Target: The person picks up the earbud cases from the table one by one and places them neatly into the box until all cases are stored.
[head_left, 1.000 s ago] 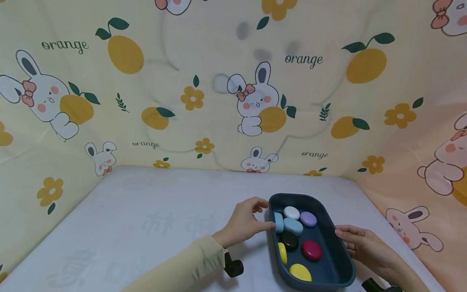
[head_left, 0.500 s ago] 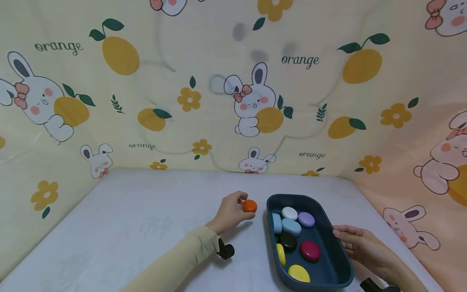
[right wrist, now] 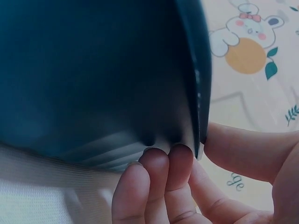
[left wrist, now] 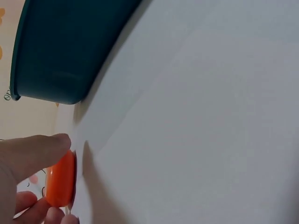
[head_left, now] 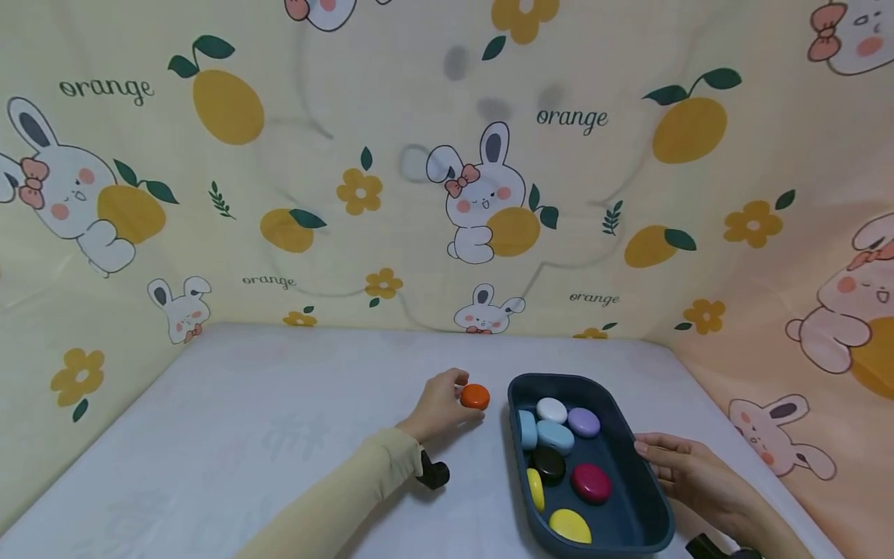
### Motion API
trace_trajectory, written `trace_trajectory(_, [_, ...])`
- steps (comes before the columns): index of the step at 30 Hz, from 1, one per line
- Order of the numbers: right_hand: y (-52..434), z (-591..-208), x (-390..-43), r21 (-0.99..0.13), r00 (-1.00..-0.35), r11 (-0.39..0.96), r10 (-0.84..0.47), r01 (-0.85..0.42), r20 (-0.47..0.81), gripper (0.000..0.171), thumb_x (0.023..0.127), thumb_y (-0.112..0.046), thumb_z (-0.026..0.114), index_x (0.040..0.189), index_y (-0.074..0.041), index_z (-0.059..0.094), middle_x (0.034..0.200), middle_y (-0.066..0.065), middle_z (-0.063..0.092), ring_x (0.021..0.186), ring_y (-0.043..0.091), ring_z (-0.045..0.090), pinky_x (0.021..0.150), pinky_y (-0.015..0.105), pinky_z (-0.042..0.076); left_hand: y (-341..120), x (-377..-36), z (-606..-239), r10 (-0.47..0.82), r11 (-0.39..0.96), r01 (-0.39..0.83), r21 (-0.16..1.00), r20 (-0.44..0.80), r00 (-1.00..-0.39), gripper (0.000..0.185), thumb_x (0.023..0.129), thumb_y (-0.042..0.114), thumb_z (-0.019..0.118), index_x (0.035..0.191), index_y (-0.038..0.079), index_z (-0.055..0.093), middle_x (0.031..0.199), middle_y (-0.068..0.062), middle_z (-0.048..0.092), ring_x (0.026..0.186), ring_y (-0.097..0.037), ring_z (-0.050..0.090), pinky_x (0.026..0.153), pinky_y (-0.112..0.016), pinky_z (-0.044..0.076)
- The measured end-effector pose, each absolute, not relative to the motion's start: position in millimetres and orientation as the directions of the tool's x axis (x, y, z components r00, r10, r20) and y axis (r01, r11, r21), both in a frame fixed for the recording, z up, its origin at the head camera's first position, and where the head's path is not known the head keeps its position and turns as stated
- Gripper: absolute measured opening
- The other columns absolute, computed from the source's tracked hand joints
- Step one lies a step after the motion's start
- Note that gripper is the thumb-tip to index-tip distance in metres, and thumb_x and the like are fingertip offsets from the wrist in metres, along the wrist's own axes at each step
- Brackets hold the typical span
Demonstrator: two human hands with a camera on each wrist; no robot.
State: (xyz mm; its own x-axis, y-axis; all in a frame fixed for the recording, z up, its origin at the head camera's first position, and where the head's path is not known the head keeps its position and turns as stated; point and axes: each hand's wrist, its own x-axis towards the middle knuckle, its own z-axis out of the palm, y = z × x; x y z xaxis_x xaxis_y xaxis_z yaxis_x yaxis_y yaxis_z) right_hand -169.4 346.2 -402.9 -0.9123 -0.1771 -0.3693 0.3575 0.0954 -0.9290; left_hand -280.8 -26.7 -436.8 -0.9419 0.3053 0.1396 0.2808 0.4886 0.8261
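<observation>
1. Far left, at nine o'clock, there's nothing but bare white table [head_left: 244,435] in front of the bunny-print backdrop [head_left: 349,194].

2. Moving in: my left hand [head_left: 438,405] pinches the orange pebble [head_left: 476,397] between thumb and fingertips. In the left wrist view the pebble [left wrist: 60,179] stands on edge, right at the tabletop; I can't tell whether it touches.

3. The pebble sits at nine o'clock from the dark teal tray [head_left: 656,512], just beside its left wall and outside it.

4. To do this well, I'd judge: keep the pinch light, lay the pebble flat before letting go so it doesn't roll, and stay off the tray wall [left wrist: 65,56].

5. Inside the tray: a white pebble [head_left: 552,409], a lilac one [head_left: 583,422], two pale blue [head_left: 555,436], a black [head_left: 549,464], a crimson [head_left: 591,482], and two yellow [head_left: 570,526] at six o'clock.

6. At three o'clock my right hand [head_left: 687,470] grips the tray's right rim, fingers [right wrist: 161,177] curled against the outer wall and thumb across the rim, steadying it.
</observation>
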Motion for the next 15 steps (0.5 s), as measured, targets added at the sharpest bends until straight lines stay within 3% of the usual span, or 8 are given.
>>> trace_trajectory(9, [343.3, -403.5, -170.6, -0.925, -0.915, 0.099, -0.142, 0.367, -0.378, 0.027, 0.1, -0.028, 0.061, 0.118, -0.009, 0.065, 0.105, 0.005, 0.07, 0.092, 0.025, 0.065, 0.086, 0.039, 0.053, -33.3, -286.4, -443.7, 0.255, 0.425, 0.141, 0.894, 0.031, -0.967, 0.052, 0.078, 0.021, 0.085, 0.121, 0.007, 0.058, 0.11, -0.002, 0.059, 0.098, -0.02, 0.055, 0.087, -0.035, 0.051])
trace_trajectory(15, [345.2, -403.1, -170.6, -0.924, -0.912, 0.092, -0.153, 0.371, -0.381, 0.027, 0.101, -0.027, 0.059, 0.119, -0.007, 0.064, 0.105, 0.006, 0.07, 0.093, 0.025, 0.064, 0.086, 0.039, 0.053, -33.7, -286.1, -442.8, 0.253, 0.38, 0.135, 0.915, 0.037, -0.967, 0.05, 0.078, 0.018, 0.085, 0.119, 0.006, 0.059, 0.108, -0.003, 0.059, 0.098, -0.021, 0.055, 0.09, -0.037, 0.049])
